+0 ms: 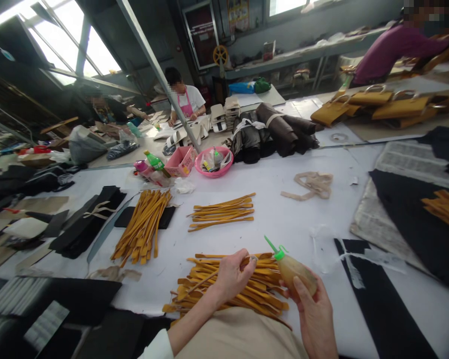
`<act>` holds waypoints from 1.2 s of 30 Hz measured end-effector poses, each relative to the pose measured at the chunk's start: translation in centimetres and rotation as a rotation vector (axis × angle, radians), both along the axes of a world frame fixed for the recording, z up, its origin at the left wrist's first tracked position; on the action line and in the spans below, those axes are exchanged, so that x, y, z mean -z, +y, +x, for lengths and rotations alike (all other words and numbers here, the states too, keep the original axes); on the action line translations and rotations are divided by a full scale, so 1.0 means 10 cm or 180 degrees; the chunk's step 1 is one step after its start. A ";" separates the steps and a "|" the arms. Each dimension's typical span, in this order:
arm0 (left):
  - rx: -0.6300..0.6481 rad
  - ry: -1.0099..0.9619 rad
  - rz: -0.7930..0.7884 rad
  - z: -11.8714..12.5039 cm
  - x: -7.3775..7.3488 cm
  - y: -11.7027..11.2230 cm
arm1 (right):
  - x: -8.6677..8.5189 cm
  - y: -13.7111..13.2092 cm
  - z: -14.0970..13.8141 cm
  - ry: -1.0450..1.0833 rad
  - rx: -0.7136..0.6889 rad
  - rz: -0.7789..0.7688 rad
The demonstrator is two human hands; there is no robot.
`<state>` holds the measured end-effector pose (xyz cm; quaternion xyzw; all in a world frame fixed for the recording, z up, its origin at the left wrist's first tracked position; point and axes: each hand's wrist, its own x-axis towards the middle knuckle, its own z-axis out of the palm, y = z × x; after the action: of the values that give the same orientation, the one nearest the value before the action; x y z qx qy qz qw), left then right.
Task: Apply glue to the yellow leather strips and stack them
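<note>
My left hand [232, 275] is closed in a pinch on one thin mustard-yellow strip [198, 285], held over a heap of the same strips [254, 289] at the near edge of the white table [284, 214]. My right hand [310, 304] is wrapped round a small glue bottle [294, 267] with amber liquid and a green nozzle, tilted toward the strip's end. Two more bundles of strips lie farther out, one to the left [142, 227] and one in the middle [222, 212].
Black fabric pieces [86, 224] lie at the left and more at the right [407, 219]. A pink bowl [214, 163], pink basket [179, 160] and green bottle [155, 160] stand mid-table. Other people work at the far side, near yellow bags [374, 107].
</note>
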<state>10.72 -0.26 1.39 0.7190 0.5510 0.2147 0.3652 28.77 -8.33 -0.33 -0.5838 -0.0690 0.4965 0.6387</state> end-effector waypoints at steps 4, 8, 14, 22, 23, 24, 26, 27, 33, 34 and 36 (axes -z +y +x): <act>-0.0065 -0.0570 -0.0303 -0.01 0.02 0.03 | -0.01 -0.07 0.01 -0.0072 -0.0018 0.0103; -0.0245 -0.1015 -0.0477 -0.05 0.05 0.09 | -0.01 -0.15 0.03 -0.0282 0.0017 0.0207; -0.0116 -0.0992 -0.0583 -0.13 0.07 0.14 | -0.01 -0.20 0.04 -0.0878 -0.0120 0.0287; 0.0100 -0.1453 -0.0774 -0.10 -0.08 0.14 | 0.11 -0.24 -0.01 -0.1772 -0.0632 0.0524; 0.0094 -0.1542 -0.0852 -0.09 -0.08 0.13 | 0.11 -0.24 -0.01 -0.1896 -0.0709 0.0538; 0.0078 -0.1610 -0.0916 -0.09 -0.08 0.13 | 0.11 -0.23 -0.01 -0.2041 -0.0770 0.0558; 0.0045 -0.1668 -0.0986 -0.09 -0.08 0.13 | 0.10 -0.21 0.01 -0.2372 -0.0879 0.0648; 0.0032 -0.1668 -0.1013 -0.09 -0.07 0.13 | 0.09 -0.20 0.01 -0.2545 -0.0912 0.0714; -0.0030 -0.1683 -0.1148 -0.09 -0.04 0.15 | 0.07 -0.19 0.00 -0.3023 -0.0731 0.0850; -0.0053 -0.1688 -0.1146 -0.09 -0.04 0.15 | 0.07 -0.19 -0.01 -0.3012 -0.0763 0.0856; -0.0092 -0.1678 -0.1127 -0.08 -0.03 0.15 | 0.06 -0.19 -0.04 -0.3009 -0.0871 0.0845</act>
<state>9.89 1.25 1.67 0.5559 0.4764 0.2996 0.6118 28.41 -10.25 -0.88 -0.6441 -0.4888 0.2441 0.5354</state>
